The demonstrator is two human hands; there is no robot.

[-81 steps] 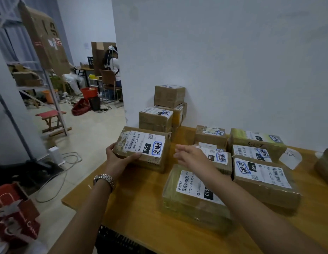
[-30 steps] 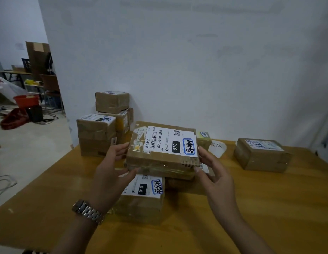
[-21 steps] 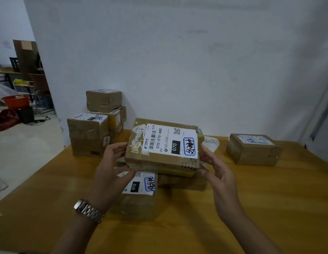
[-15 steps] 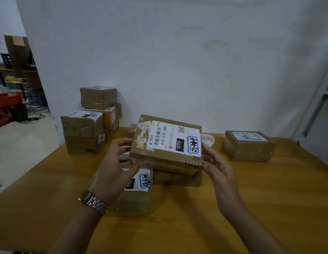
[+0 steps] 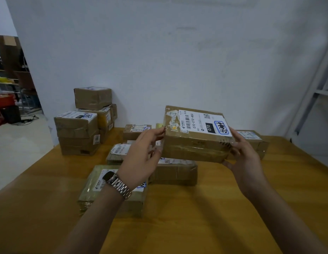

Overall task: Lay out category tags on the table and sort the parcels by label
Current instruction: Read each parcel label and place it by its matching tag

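Observation:
I hold a flat brown parcel (image 5: 194, 142) with a white label reading 070 up in the air over the wooden table (image 5: 205, 217). My left hand (image 5: 141, 158), with a metal watch on the wrist, grips its left end. My right hand (image 5: 245, 158) grips its right end. Under the held parcel lie a brown parcel (image 5: 175, 171) and, nearer to me, a taped parcel (image 5: 97, 187) half hidden by my left forearm. Another lone parcel (image 5: 254, 142) sits behind my right hand, at the right.
A stack of brown boxes (image 5: 82, 123) stands at the table's back left against the white wall. Two small parcels (image 5: 135, 130) lie behind the middle group. A metal rack (image 5: 317, 88) stands at the right. The floor drops off past the table's left edge.
The 070 parcel was lifted off the table's left side and carried rightward in both hands; in the last half second it moved further right, toward the lone parcel.

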